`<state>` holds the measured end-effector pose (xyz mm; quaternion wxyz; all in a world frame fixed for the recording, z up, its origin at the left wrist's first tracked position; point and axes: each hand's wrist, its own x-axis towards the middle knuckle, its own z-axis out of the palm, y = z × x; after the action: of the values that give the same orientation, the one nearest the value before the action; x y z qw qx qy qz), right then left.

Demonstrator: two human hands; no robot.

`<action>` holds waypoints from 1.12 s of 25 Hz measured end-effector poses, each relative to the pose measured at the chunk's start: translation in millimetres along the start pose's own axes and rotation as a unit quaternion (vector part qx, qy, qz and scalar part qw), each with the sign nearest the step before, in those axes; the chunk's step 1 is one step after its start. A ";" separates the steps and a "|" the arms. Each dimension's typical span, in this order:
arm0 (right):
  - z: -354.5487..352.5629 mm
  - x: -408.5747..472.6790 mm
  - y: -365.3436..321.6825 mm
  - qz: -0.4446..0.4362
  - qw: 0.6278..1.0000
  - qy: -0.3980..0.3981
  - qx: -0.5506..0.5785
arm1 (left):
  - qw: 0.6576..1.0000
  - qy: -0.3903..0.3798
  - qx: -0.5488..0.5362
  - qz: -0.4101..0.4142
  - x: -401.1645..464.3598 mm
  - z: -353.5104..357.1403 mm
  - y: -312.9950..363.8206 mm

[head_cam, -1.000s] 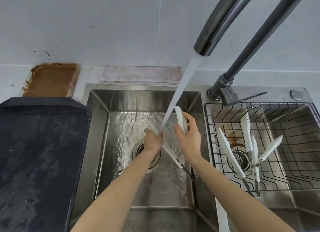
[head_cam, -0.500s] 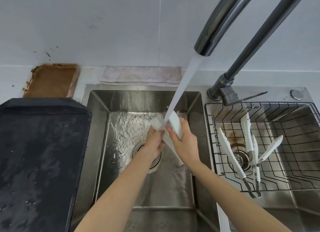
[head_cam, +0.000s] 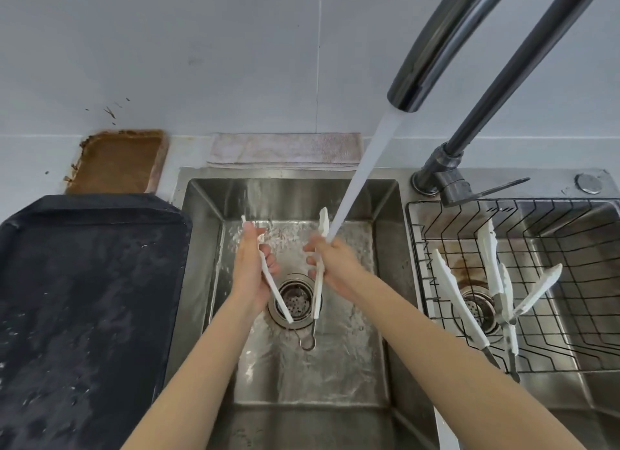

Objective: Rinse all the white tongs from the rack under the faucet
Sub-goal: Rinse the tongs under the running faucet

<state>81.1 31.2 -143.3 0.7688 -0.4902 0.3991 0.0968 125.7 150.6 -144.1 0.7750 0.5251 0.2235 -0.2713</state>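
bare sink floor (head_cam: 302, 379) near side; faucet (head_cam: 436, 47) overhead, rack (head_cam: 419, 282) right

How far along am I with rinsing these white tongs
Nothing visibly finished yet. In hand: one pair of white tongs spread open over the left sink, the left hand gripping one arm and the right hand the other, the water stream hitting the right arm. Left: two more tongs wait in the wire rack.

The left hand (head_cam: 250, 275) and right hand (head_cam: 330, 265) each grip one arm of the white plastic tongs (head_cam: 317, 282). The faucet's water stream (head_cam: 362, 174) strikes just above the right grip. The tongs' metal hinge loop (head_cam: 308, 344) hangs below both grips.
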 end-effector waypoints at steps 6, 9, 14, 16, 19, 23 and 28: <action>0.2 -4.8 7.7 0.003 0.997 -0.016 0.075 | 0.999 -0.050 0.006 0.003 -4.7 6.1 16.8; -7.9 -10.3 13.7 0.037 0.992 -0.039 0.114 | 0.994 -0.101 0.014 -0.029 -10.4 10.1 14.4; -19.8 -17.4 22.7 0.072 0.995 -0.020 0.065 | 0.974 -0.201 0.074 -0.072 -21.9 22.3 3.0; -22.5 -18.4 24.7 0.092 0.995 -0.008 0.035 | 0.970 -0.217 0.074 -0.081 -23.0 30.8 -1.1; -23.5 -14.3 27.0 0.091 0.996 0.021 -0.014 | 0.967 -0.234 0.053 -0.085 -21.5 44.7 -1.6; -19.8 -11.8 31.2 0.078 0.996 0.039 -0.002 | 0.978 -0.184 0.075 -0.070 -19.1 55.9 -3.5; -20.0 -17.0 26.6 0.121 0.983 0.054 0.127 | 0.995 -0.010 0.094 -0.043 -7.1 39.5 -6.2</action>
<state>45.1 31.9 -153.2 0.7848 -0.3410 0.5054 0.1111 118.8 113.1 -130.1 0.7116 0.5831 0.2118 -0.3297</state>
